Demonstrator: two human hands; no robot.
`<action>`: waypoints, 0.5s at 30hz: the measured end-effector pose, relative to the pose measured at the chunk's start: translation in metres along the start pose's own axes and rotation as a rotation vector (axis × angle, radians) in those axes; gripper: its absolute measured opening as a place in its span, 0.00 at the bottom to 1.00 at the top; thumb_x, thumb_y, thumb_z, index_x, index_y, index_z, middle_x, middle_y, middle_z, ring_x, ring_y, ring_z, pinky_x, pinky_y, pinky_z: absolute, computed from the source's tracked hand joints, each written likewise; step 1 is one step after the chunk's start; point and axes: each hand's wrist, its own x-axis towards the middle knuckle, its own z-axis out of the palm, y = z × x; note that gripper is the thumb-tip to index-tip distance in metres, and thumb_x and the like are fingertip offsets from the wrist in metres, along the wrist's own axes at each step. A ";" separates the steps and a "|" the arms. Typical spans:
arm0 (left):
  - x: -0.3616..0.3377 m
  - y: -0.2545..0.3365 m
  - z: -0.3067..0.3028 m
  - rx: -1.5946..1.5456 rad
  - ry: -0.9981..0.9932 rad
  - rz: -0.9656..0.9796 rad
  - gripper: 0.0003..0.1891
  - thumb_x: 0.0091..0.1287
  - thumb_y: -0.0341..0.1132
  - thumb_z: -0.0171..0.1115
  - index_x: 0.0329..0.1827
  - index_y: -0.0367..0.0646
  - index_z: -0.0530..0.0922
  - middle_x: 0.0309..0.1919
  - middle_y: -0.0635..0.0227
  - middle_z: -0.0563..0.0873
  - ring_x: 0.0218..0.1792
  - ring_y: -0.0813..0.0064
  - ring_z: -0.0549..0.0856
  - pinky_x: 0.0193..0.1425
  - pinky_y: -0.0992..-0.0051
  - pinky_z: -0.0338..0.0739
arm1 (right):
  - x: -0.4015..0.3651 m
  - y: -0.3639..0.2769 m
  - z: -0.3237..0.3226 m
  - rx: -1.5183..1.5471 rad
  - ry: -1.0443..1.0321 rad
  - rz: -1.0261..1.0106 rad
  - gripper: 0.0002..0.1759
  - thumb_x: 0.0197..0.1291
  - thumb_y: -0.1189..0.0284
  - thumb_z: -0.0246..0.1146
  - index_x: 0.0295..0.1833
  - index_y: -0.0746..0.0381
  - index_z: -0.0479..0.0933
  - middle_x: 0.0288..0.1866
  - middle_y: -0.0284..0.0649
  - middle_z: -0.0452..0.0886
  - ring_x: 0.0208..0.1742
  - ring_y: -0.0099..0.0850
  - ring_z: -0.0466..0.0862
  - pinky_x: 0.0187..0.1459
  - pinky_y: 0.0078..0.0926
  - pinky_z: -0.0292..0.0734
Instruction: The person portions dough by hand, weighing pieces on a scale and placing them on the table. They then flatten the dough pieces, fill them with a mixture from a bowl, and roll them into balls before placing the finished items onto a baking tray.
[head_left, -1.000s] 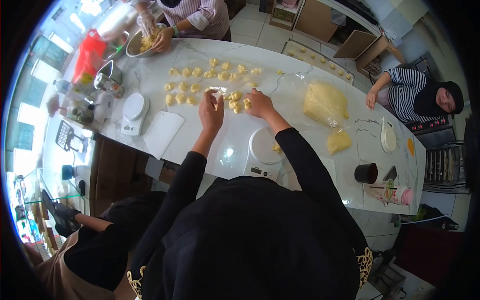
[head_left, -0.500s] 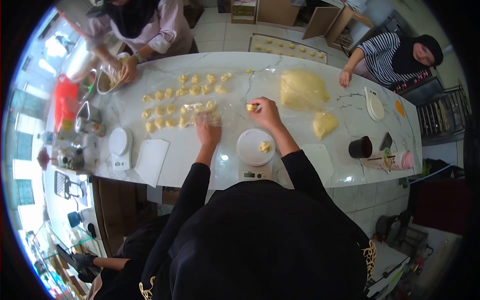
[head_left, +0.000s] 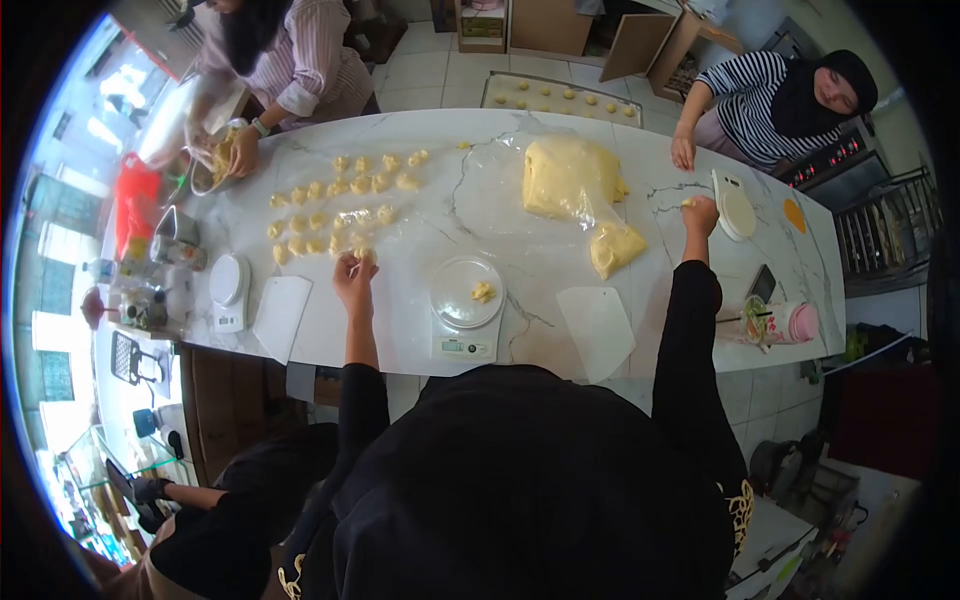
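Observation:
My left hand (head_left: 354,280) is at the front of the rows of dough pieces (head_left: 316,190), its fingers closed around a yellow dough lump (head_left: 364,256). Far to the right, my right hand (head_left: 702,214) is closed, and a bit of yellow dough (head_left: 688,203) shows at its fingers, beside a white scale (head_left: 738,212). Between my arms stands a digital kitchen scale (head_left: 466,346) with one dough lump (head_left: 482,292) on its round plate. A large dough block (head_left: 570,178) lies under clear plastic, with a smaller dough chunk (head_left: 616,248) in front of it.
White scrapers (head_left: 598,332) (head_left: 284,316) and another scale (head_left: 230,288) lie along the near edge. A phone (head_left: 762,282) and a pink-lidded tumbler (head_left: 800,322) stand right. One co-worker's hand (head_left: 244,152) is at a bowl; another person's hand (head_left: 683,154) rests on the far edge.
My right hand has swung far right from the middle of the table. My left hand has come back toward me and left, off the plastic, onto a dough lump. The view has shifted slightly.

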 end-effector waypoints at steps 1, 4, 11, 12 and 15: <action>-0.010 0.005 0.001 -0.008 0.023 0.010 0.11 0.59 0.30 0.62 0.39 0.33 0.73 0.30 0.67 0.75 0.31 0.78 0.79 0.35 0.78 0.80 | 0.017 0.012 0.017 -0.057 -0.078 0.034 0.19 0.41 0.69 0.66 0.43 0.61 0.80 0.42 0.47 0.81 0.43 0.45 0.81 0.47 0.35 0.76; -0.042 0.019 -0.004 -0.167 0.115 -0.081 0.13 0.59 0.30 0.64 0.44 0.38 0.72 0.34 0.69 0.77 0.31 0.81 0.77 0.34 0.83 0.76 | 0.012 0.006 0.024 0.010 0.027 0.040 0.25 0.44 0.68 0.64 0.53 0.56 0.76 0.48 0.45 0.79 0.50 0.44 0.79 0.54 0.34 0.72; -0.101 0.070 0.045 -0.087 -0.006 0.059 0.17 0.57 0.27 0.64 0.48 0.41 0.70 0.30 0.74 0.79 0.25 0.92 0.71 0.23 0.90 0.57 | -0.041 -0.089 -0.068 0.076 -0.004 -0.093 0.26 0.50 0.66 0.64 0.57 0.54 0.71 0.50 0.42 0.79 0.50 0.41 0.79 0.52 0.38 0.71; -0.105 0.067 0.060 -0.025 -0.073 0.152 0.16 0.56 0.25 0.65 0.45 0.40 0.71 0.31 0.75 0.79 0.23 0.93 0.68 0.23 0.90 0.59 | -0.052 -0.099 -0.076 0.304 0.077 -0.300 0.24 0.52 0.67 0.64 0.56 0.56 0.72 0.48 0.42 0.80 0.48 0.38 0.80 0.49 0.37 0.74; -0.134 0.072 0.116 0.108 -0.240 0.299 0.14 0.49 0.23 0.69 0.38 0.38 0.75 0.32 0.75 0.78 0.21 0.93 0.67 0.23 0.90 0.61 | -0.150 -0.157 -0.100 0.982 -0.237 -0.472 0.19 0.58 0.75 0.60 0.56 0.64 0.69 0.41 0.37 0.77 0.43 0.25 0.78 0.44 0.20 0.74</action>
